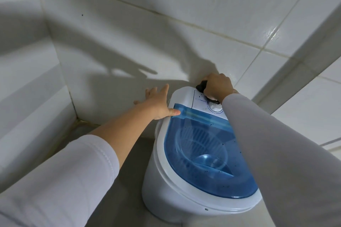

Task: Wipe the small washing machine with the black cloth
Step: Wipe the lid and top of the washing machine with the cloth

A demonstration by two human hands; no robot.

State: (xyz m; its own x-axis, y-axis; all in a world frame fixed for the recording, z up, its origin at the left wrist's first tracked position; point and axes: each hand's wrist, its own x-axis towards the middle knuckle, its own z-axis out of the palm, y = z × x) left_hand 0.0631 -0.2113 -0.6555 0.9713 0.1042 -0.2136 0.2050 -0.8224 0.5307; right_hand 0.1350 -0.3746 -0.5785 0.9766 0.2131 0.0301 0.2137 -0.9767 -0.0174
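The small washing machine (162, 180) is a white tub with a see-through blue lid (212, 162), standing on the floor against a tiled wall. Dark specks dot the lid. My right hand (218, 85) is closed on the black cloth (202, 85) and presses it onto the white control panel at the machine's far edge, beside the dial (215, 108). My left hand (158, 103) is spread flat, fingers apart, against the machine's far left rim, with the thumb on the blue lid's hinge strip. Most of the cloth is hidden under my right hand.
White wall tiles (129, 24) rise right behind the machine and meet another wall at the left corner. A tiled ledge (304, 64) runs diagonally at the right. Grey floor (129, 153) lies left of the machine.
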